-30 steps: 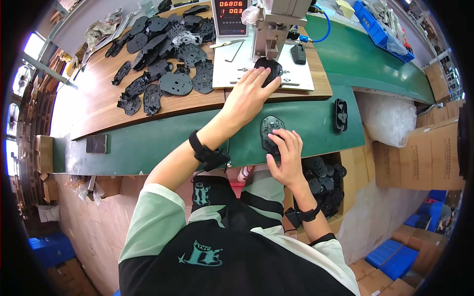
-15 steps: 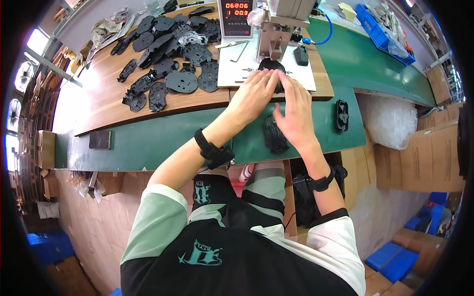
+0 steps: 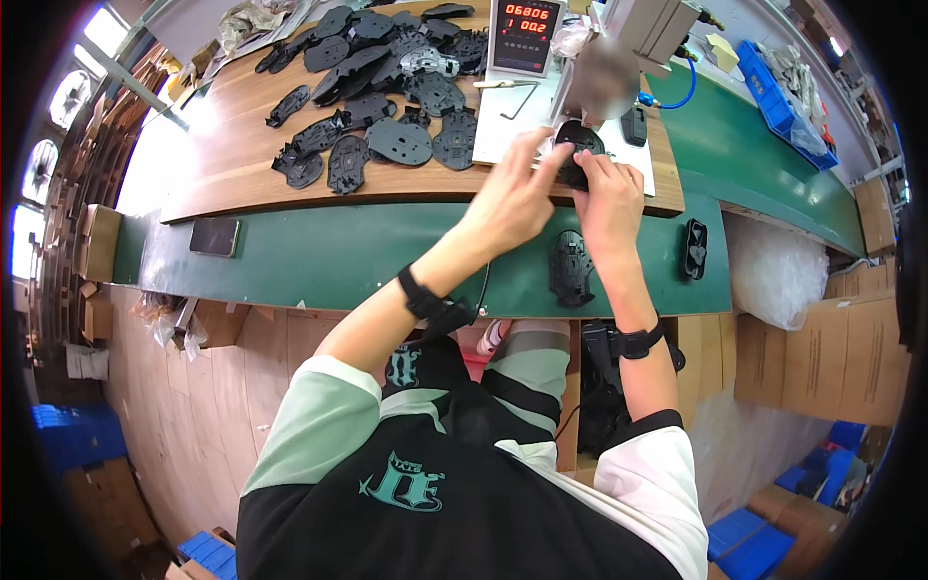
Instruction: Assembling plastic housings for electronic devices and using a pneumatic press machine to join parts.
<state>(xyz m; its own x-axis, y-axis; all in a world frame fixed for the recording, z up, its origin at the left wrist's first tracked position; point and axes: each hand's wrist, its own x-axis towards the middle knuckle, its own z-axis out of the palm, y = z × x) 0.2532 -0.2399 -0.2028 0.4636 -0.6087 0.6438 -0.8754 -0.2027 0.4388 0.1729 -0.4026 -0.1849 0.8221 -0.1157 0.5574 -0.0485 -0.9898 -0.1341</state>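
Observation:
A black curved plastic shell lies on the white plate under the press head. My right hand has its thumb and fingers closed on the shell's near right edge. My left hand is beside the shell's left edge, fingers apart; whether a fingertip touches it I cannot tell. Nearer to me, a black ribbed plastic base rests on the green table. A small black piece sits on the plate's right side, and a hex key lies to the left.
Several black plastic shells are heaped on the wooden board. A meter with red digits stands beside the press. A phone lies left, and an oblong black part right. A blue bin stands at the far right.
My hands were together over the shell, fingertips touching. The left has drawn back to the left with its fingers spread, while the right now grips the shell's edge. The whole view has shifted.

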